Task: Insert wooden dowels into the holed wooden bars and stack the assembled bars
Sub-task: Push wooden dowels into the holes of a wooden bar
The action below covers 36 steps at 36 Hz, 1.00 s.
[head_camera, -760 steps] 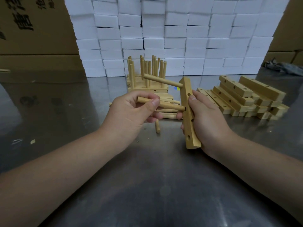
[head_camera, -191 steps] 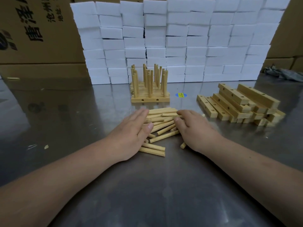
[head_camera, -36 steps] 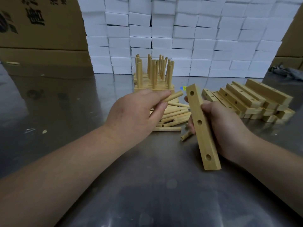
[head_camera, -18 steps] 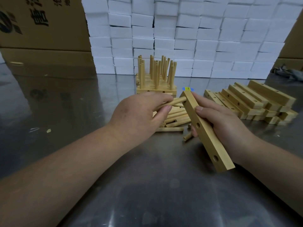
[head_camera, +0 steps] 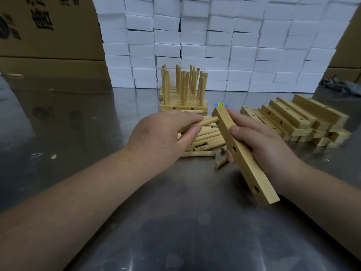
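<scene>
My right hand (head_camera: 261, 145) grips a holed wooden bar (head_camera: 246, 159) tilted above the table, two empty holes facing me. My left hand (head_camera: 162, 137) pinches a wooden dowel (head_camera: 207, 121) whose tip meets the bar's top hole. Under both hands lies a pile of loose dowels (head_camera: 205, 142). Behind it stands the stack of assembled bars (head_camera: 183, 106) with several upright dowels.
A heap of bars without dowels (head_camera: 297, 122) lies at the right on the steel table (head_camera: 175, 222). A wall of white foam blocks (head_camera: 214, 40) and cardboard boxes (head_camera: 48, 36) close the back. A grey cloth (head_camera: 341, 87) lies far right.
My right hand tilted the bar and brought its top end toward my left hand. The dowel's tip moved to the bar's top hole.
</scene>
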Each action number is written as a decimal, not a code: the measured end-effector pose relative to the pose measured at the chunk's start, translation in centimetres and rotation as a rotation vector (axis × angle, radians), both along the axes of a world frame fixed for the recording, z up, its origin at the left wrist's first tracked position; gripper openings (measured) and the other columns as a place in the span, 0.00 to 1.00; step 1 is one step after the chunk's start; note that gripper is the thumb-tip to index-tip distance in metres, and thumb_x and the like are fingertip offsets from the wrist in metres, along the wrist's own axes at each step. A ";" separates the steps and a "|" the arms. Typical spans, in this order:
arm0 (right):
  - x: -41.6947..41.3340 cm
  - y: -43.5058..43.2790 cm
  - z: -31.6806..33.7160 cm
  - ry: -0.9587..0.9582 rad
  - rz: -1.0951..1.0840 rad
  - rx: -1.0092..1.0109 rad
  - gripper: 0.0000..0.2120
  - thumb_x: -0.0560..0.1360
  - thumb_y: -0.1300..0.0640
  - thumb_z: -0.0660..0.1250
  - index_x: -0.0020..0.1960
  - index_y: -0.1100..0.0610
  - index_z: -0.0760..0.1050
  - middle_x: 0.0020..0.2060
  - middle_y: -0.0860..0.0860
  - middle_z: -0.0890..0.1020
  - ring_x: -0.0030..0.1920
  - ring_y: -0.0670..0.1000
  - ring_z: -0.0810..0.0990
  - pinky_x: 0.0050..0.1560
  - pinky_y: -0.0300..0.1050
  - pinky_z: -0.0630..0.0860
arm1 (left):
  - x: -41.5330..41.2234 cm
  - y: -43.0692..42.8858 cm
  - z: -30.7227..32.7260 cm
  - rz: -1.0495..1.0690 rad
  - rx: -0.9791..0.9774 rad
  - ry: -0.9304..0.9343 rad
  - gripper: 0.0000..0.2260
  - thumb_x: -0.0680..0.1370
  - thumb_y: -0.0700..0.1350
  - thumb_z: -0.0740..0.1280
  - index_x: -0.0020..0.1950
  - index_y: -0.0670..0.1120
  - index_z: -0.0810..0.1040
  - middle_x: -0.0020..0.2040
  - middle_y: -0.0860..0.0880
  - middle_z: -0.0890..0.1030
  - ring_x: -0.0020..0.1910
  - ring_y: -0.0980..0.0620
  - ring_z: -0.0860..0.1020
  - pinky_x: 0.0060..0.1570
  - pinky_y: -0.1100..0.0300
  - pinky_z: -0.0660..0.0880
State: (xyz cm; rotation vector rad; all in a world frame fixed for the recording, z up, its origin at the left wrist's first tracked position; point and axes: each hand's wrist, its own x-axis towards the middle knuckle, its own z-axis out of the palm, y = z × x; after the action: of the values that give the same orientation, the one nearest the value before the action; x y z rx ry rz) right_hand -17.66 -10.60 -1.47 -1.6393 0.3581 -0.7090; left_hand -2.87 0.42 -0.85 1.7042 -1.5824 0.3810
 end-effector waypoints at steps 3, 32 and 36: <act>-0.1 0.1 0.1 0.014 -0.002 -0.035 0.19 0.78 0.62 0.58 0.62 0.44 0.73 0.24 0.51 0.75 0.25 0.47 0.76 0.27 0.34 0.71 | 0.1 0.0 -0.1 0.002 -0.015 -0.021 0.11 0.77 0.46 0.65 0.57 0.49 0.80 0.44 0.52 0.81 0.41 0.55 0.74 0.40 0.57 0.73; 0.2 0.6 0.7 0.025 -0.027 0.096 0.14 0.78 0.62 0.56 0.58 0.50 0.76 0.21 0.50 0.75 0.21 0.46 0.74 0.23 0.31 0.68 | 0.1 -0.9 0.0 -0.097 -0.169 0.628 0.08 0.78 0.43 0.62 0.46 0.58 0.69 0.39 0.57 0.77 0.37 0.65 0.76 0.36 0.72 0.72; 0.3 0.7 0.6 0.038 -0.028 0.093 0.14 0.78 0.62 0.56 0.57 0.50 0.76 0.20 0.51 0.74 0.21 0.47 0.73 0.23 0.32 0.68 | -0.2 -0.8 0.4 -0.201 -0.253 0.755 0.23 0.77 0.36 0.63 0.57 0.64 0.61 0.39 0.57 0.82 0.39 0.57 0.82 0.35 0.68 0.76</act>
State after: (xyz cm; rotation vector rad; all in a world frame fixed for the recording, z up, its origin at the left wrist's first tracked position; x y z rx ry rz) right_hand -17.35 -9.92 -0.84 -1.5643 0.4359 -0.6726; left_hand -3.04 -0.41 -0.46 1.2597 -1.0688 -0.1563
